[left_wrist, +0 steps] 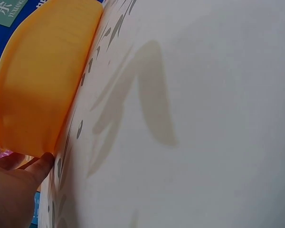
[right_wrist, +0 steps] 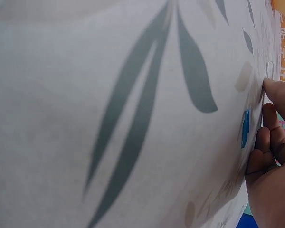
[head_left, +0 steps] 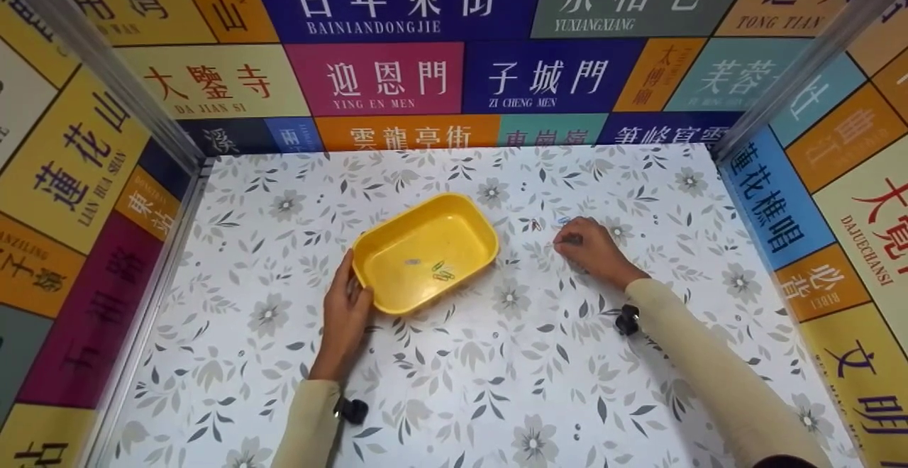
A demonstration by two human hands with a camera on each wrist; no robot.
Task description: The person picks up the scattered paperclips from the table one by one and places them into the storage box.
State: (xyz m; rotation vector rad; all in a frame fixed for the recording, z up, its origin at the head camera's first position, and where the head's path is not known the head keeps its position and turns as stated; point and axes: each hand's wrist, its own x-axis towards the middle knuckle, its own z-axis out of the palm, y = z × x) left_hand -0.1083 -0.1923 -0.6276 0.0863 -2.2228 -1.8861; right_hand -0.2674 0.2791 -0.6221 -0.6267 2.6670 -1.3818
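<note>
In the head view my left hand holds a yellow plastic tray at its left corner, fingers along one wall and thumb against the near side. The tray's outer wall fills the upper left of the left wrist view. Inside it lie a grey paper clip and several green-yellow paper clips. To the right, my right hand is low over the table with fingers curled. Its thumb and fingertip pinch a pale paper clip. A blue paper clip lies beside the fingers.
A small group of paper clips, one reddish, lies on the table between tray and right hand. The tabletop has a floral leaf print. Panels with printed place names stand at the back and both sides.
</note>
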